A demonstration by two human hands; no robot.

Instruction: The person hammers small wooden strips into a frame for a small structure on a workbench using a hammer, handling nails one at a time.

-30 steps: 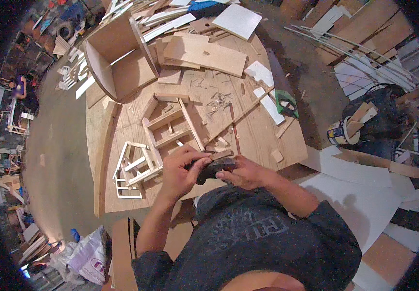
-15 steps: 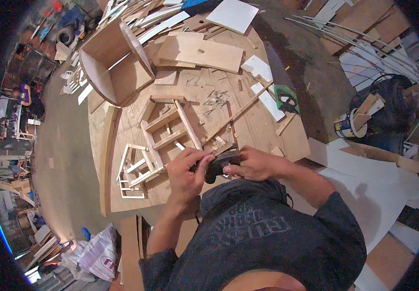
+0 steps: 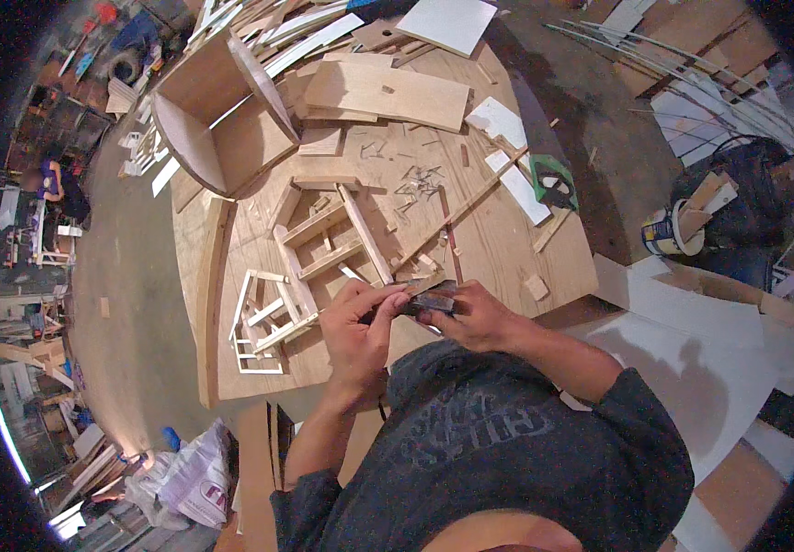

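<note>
My left hand [image 3: 360, 322] and my right hand [image 3: 478, 317] meet at the near edge of the wooden table, in front of my shirt. Between them is a dark grey, block-like tool [image 3: 434, 301], its kind partly hidden by the fingers. The left thumb and fingers pinch its left end; the right hand wraps its right end. Just beyond the hands lies a small house-shaped wooden frame [image 3: 357, 213] with crosspieces. Left of it sits a smaller, pale house-shaped frame [image 3: 254, 322]. A scatter of small nail-like pieces [image 3: 420, 184] lies farther off.
A curved wooden box [image 3: 231, 138] stands at the table's far left, by flat boards [image 3: 388, 92]. A green-handled saw [image 3: 553, 181] lies at the right edge, near a long thin strip [image 3: 461, 207]. On the floor are a bucket [image 3: 673, 230] and a plastic bag [image 3: 196, 478].
The dark tool has turned in my hands, so its lower black part shows less and its flat grey face shows more. Both hands keep their hold. The view has shifted slightly.
</note>
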